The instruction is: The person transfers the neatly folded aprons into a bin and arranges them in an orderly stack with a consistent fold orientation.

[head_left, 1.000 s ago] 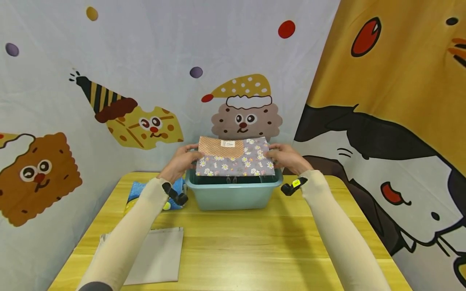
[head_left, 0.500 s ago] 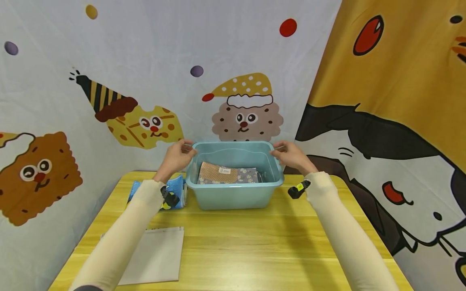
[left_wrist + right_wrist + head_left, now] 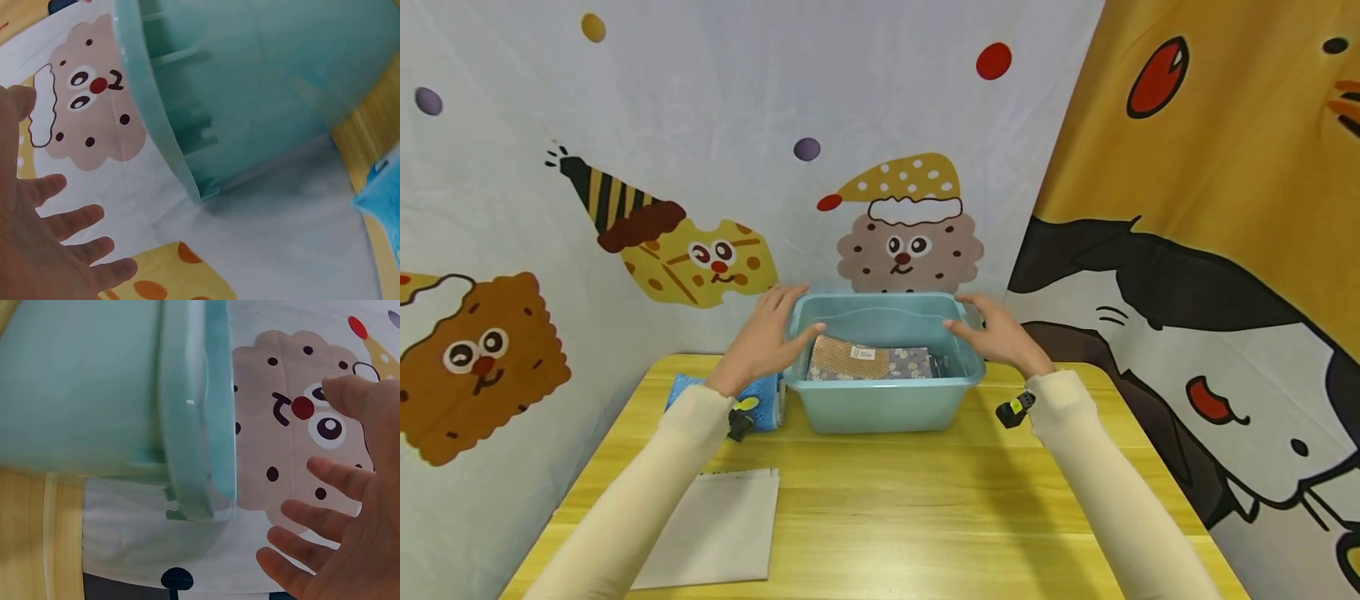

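Observation:
A light blue-green plastic basin (image 3: 880, 408) stands at the back middle of the table. Inside it lies a folded floral cloth (image 3: 910, 363) with a tan dotted patch and a white label. My left hand (image 3: 765, 335) is spread at the basin's left end, above the rim in the left wrist view, holding nothing. At the right end my right hand (image 3: 998, 335) has its thumb and fingers apart. The right wrist view shows the right fingers (image 3: 340, 478) separated and bare, away from the basin's rim (image 3: 187, 425).
A blue folded cloth (image 3: 763, 404) lies left of the basin, partly behind my left forearm. Nearer the front left is a flat pale folded piece (image 3: 722, 525) on the wooden table (image 3: 910, 517). A printed curtain (image 3: 700, 125) hangs directly behind the table.
The floral cloth, held by both hands above the basin a second ago, now lies inside it. Both hands have let go, and their fingers have since spread at the basin's ends.

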Available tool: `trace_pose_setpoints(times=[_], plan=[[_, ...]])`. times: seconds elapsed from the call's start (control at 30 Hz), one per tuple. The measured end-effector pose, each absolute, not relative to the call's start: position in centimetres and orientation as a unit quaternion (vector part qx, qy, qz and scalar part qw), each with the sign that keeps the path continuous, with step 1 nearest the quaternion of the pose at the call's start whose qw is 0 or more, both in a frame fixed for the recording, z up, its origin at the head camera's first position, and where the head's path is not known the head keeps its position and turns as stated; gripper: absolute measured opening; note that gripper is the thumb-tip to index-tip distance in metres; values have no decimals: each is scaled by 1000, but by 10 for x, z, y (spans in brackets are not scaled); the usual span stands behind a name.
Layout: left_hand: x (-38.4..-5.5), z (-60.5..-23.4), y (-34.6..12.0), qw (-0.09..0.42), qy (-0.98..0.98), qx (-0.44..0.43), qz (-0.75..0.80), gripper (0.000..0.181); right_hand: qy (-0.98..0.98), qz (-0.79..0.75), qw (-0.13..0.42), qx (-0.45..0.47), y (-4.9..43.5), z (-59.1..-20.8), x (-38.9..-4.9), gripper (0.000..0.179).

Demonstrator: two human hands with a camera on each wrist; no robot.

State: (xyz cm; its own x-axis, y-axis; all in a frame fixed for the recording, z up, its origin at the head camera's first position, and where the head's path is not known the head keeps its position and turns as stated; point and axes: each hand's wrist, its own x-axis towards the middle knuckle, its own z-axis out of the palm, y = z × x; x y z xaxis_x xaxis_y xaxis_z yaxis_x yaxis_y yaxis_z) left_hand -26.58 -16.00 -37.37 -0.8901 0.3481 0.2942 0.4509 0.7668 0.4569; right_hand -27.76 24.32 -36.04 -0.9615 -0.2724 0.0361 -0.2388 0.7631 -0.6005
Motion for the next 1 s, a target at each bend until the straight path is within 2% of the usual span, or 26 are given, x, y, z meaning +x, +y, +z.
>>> trace_pose_setpoints(times=[0.33,1.0], plan=[[-250,-382,-166,153,-946,-228,-174,83,951,-252,-16,-179,235,-372,-262,75],[-212,-415,-198,143,-956,-173,-190,84,948,-214,-46,-229,202,-395,-225,73]])
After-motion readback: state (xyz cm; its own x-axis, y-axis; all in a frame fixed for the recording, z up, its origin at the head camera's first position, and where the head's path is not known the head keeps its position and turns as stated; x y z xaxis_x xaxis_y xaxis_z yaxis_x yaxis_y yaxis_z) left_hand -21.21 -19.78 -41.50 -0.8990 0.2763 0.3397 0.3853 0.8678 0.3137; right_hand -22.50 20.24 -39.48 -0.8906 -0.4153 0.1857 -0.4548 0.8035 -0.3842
